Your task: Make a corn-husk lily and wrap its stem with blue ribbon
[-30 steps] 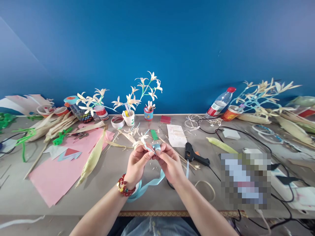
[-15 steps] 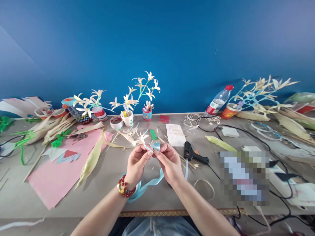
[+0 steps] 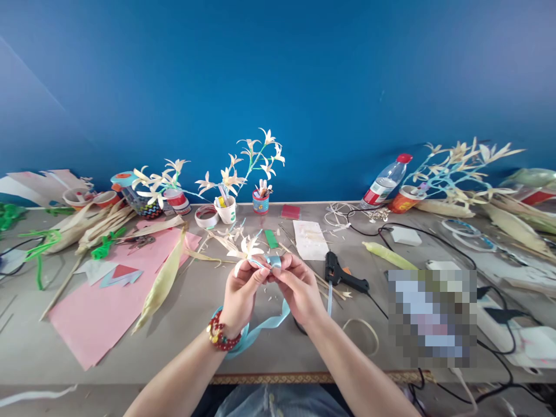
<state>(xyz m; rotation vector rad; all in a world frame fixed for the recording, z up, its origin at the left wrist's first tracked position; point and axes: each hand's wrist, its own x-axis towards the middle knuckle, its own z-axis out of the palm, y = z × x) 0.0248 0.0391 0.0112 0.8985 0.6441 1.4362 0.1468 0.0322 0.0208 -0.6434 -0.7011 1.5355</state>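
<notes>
Here, left hand (image 3: 241,291) and right hand (image 3: 296,288) raised together just above the table (image 3: 269,347), fingertips pinched on a small cream paper flower (image 3: 247,250) and the pale blue ribbon (image 3: 274,261) looped beside it — both hands closed on the piece, thumbs touching. Red bead bracelet (image 3: 220,336) at the left wrist. Loose tail of the ribbon curling down between the wrists onto the table.

Just right of the hands, a black glue gun (image 3: 343,275) lying on its side; beyond it a white sheet (image 3: 311,238) and a green strip (image 3: 271,238). To the left, a long corn husk (image 3: 164,281) across pink paper (image 3: 99,307). Along the blue wall — cups holding cream flower sprays (image 3: 256,159), a tape roll (image 3: 207,215), a tilted water bottle (image 3: 384,182). A pixelated patch at right.
</notes>
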